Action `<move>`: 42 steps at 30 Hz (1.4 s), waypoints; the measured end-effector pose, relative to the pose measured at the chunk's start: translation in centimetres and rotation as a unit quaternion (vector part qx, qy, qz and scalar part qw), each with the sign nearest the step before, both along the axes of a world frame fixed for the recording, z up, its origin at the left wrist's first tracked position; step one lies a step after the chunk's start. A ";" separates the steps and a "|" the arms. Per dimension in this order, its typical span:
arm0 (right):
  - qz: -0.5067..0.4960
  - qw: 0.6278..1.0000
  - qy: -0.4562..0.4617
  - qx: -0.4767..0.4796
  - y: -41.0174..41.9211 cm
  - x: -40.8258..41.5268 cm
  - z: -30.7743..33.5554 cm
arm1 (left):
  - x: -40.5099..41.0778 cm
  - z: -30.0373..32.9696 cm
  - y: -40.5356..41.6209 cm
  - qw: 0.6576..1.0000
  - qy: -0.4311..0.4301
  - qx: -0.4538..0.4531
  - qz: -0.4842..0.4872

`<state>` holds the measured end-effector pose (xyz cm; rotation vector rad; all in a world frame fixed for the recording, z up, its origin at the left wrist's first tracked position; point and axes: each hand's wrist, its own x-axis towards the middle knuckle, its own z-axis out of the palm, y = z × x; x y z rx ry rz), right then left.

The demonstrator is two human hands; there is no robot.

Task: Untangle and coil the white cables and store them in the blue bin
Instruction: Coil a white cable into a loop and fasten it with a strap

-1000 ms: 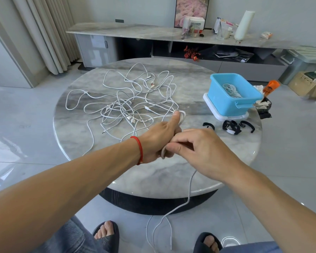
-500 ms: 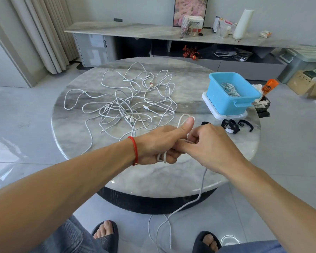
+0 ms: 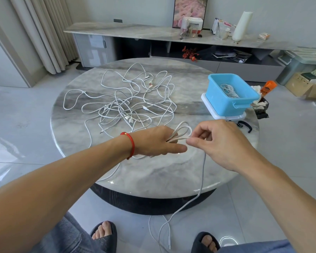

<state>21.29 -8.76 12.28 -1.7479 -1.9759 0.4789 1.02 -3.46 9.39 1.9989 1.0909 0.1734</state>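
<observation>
L hand [image 3: 153, 141] is palm-down over the near part of the table [image 3: 153, 172], thumb straight out toward the R hand. Its grip is closed on a small coil [image 3: 182, 132] of white cable: the loops come out between the fingers and arch up and to the right. A red band [image 3: 130, 145] sits on the L wrist.

R hand [image 3: 221, 141] is just beside the coil, thumb and forefinger pinching the cable [image 3: 202, 179] where it leaves the loops; other fingers are loosely curled. From that pinch the cable drops over the table edge and down to the floor, ending in slack loops betw. the person's feet, plug end lying on the tiles.

The rest of the white cables form a tangle [image 3: 128, 105] spread over the middle and far-left of the table, well apart from the hands; several plugs show in it. One strand runs from the tangle under the L wrist.

The bin [image 3: 226, 105] stands at the right edge of the table on a white lid [image 3: 224, 116], with one coiled cable [image 3: 229, 90] already inside. Black straps [image 3: 244, 126] lie just in front of the lid, partly hidden by the R hand. An orange bottle [image 3: 267, 87] and crumpled bits sit behind the bin to the right.

Behind the table a long low sideboard [image 3: 135, 33] carries boxes, a white roll, etc.
</observation>
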 end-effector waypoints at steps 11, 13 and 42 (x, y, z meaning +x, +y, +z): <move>-0.034 0.921 0.383 -0.060 0.3 -0.4 0.1 | 1.0 -0.6 -1.2 0.995 -0.084 0.055 0.027; -0.053 0.919 0.388 -0.047 0.6 -0.7 -0.2 | 1.5 -0.9 -1.4 0.991 -0.113 0.055 0.044; 0.048 0.940 0.195 -0.276 -1.0 -3.9 -3.4 | 1.5 -1.7 0.4 0.903 -0.297 -0.100 0.294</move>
